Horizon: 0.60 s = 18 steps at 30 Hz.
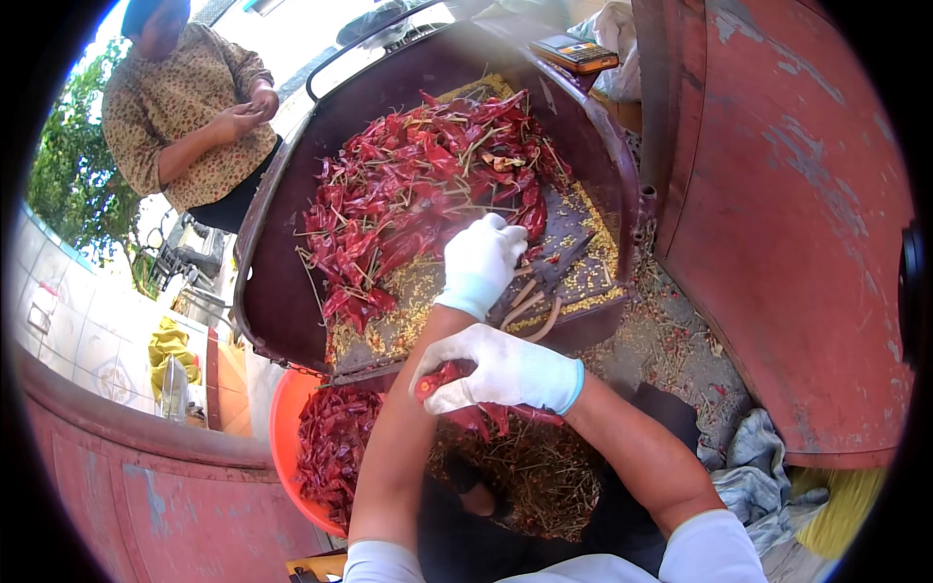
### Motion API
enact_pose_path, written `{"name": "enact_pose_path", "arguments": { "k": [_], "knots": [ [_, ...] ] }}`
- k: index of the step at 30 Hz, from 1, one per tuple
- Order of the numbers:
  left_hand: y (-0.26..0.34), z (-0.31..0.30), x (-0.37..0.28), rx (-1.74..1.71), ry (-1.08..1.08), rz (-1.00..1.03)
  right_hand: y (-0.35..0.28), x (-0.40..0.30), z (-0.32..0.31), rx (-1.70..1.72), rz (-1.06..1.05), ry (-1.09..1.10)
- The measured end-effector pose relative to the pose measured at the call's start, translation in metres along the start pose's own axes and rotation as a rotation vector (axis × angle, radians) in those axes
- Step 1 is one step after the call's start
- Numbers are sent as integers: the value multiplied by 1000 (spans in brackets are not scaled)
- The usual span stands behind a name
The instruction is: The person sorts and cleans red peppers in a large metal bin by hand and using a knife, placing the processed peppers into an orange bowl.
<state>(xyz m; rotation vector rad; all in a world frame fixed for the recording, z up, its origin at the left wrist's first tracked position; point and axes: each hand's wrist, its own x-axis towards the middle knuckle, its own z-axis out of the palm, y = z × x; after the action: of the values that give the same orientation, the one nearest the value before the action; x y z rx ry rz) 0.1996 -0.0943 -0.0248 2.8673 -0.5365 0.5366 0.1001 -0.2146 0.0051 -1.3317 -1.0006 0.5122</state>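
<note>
A large heap of dried red chili peppers [423,182] with pale stems lies in a dark metal cart bed [288,284], before me. My left hand [482,261], in a white knit glove, is at the heap's near edge with curled fingers; whether they grip anything is hidden. Closer to my body, my gloved right hand [488,370] is closed around red chili peppers [441,379], with one end showing between thumb and fingers. More red peppers [496,419] show just below that hand; I cannot tell whether it holds them. Yellow seeds [408,295] are scattered over the bed floor.
An orange tub [286,430] of chili pieces [335,444] stands at lower left. Loose stems [554,474] cover the ground below. A mobile phone [576,52] rests on the cart's rim. Another person [193,124] stands at far left. A red metal door [794,218] is at right.
</note>
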Motion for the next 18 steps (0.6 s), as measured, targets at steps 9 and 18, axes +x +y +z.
{"name": "enact_pose_path", "arguments": {
  "k": [9, 18],
  "knots": [
    [-23, -76, -74, -844, 386, -516, 7, -1, -9, -494, -4, 672],
    [1, -92, -148, -571, 400, -246, 17, 11, 31, -779, 52, 547]
  ]
}}
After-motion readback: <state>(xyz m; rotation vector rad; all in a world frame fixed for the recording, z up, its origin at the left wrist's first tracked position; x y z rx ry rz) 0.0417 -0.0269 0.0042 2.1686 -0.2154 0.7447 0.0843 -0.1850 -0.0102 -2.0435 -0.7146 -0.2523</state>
